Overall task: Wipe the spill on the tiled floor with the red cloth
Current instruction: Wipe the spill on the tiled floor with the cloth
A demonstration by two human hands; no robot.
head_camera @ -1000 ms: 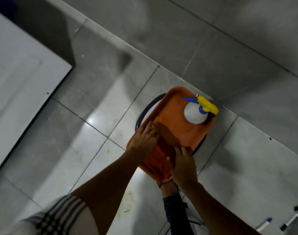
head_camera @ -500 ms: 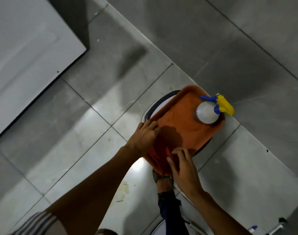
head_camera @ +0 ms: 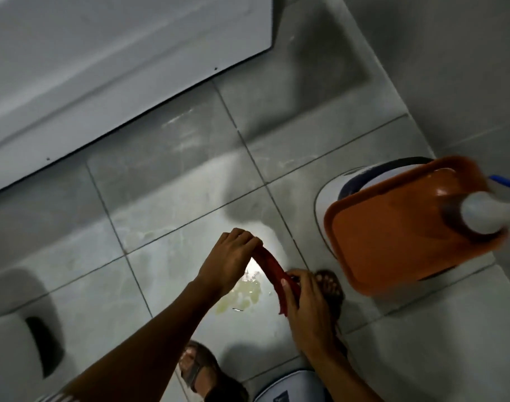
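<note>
Glossy grey tiled floor [head_camera: 166, 198], dark grout; yellowish spill [head_camera: 242, 294] near centre. Left hand [head_camera: 230, 261] and right hand [head_camera: 303, 300] pinch a twisted red cloth [head_camera: 272, 266]. Orange plastic tray [head_camera: 393, 236] right.

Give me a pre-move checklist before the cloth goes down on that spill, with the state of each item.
1. Red cloth held at both ends, by left hand and right hand: ok.
2. Cloth opened flat for wiping: not ok, it is stretched into a narrow strip.
3. Yellowish spill in view and uncovered, between the hands: ok.
4. Cloth touching the tiled floor: not ok, it hangs above it.
5. Sandalled foot clear of the spill: ok, beside it.
6. Fainter smear beyond: cannot tell if wet.
</note>
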